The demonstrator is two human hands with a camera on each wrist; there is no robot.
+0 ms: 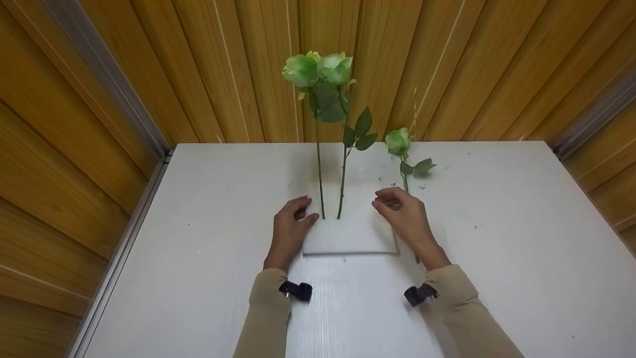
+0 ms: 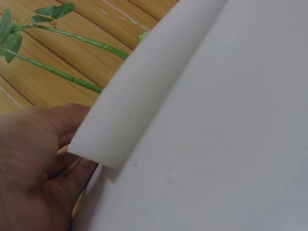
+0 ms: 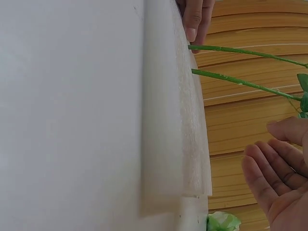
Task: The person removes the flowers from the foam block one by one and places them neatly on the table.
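A flat white foam block [image 1: 353, 238] lies on the white table. Two pale green roses [image 1: 318, 69] stand upright in it on long stems [image 1: 342, 184], one with a cluster of leaves. My left hand [image 1: 290, 228] holds the block's left side, thumb on the top face close to the stems; the left wrist view shows its fingers [image 2: 72, 180] at the block's end. Over the block's right edge hovers my right hand [image 1: 405, 216], fingers loosely bent and nothing in them, also seen in the right wrist view [image 3: 279, 183].
To the right of the block, a third green rose [image 1: 398, 141] lies on the table [image 1: 521, 238], its stem passing beneath my right hand. Wood-patterned walls [image 1: 198, 64] stand behind and beside the table. Small dark specks dot the tabletop.
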